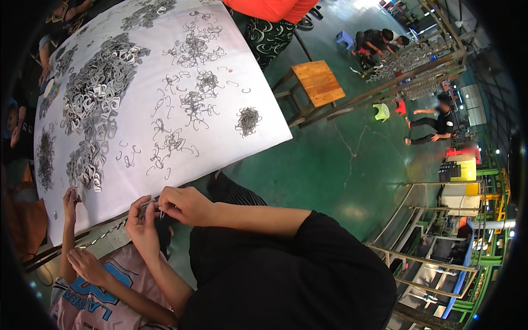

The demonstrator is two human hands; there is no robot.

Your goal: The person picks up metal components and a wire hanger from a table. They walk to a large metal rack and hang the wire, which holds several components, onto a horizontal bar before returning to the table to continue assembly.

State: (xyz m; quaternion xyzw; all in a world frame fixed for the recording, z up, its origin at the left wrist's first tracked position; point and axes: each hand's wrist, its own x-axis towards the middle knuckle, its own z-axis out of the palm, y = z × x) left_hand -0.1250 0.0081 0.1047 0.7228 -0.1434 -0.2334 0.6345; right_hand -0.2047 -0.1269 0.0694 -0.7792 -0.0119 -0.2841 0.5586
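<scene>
At the near edge of the white-covered table [247, 144], my left hand [143, 221] pinches a small grey metal piece [150, 203] between thumb and fingers. My right hand [188, 207] meets it from the right, its fingers closed at the same piece; whatever lies in that pinch is mostly hidden. Beyond my hands lie loose curved metal wires [174, 144], with more wires [193, 103] behind them. A tight heap of dark wire bits [248, 121] sits near the right corner. To the left runs a long pile of flat grey metal hooks or links [99, 93].
Close on my left, a co-worker in a printed shirt [118, 280] has both hands raised by the table. Another person in red [272, 8] stands at the far side. A wooden stool [317, 82] stands right of the table. Metal racks [423, 267] line the right.
</scene>
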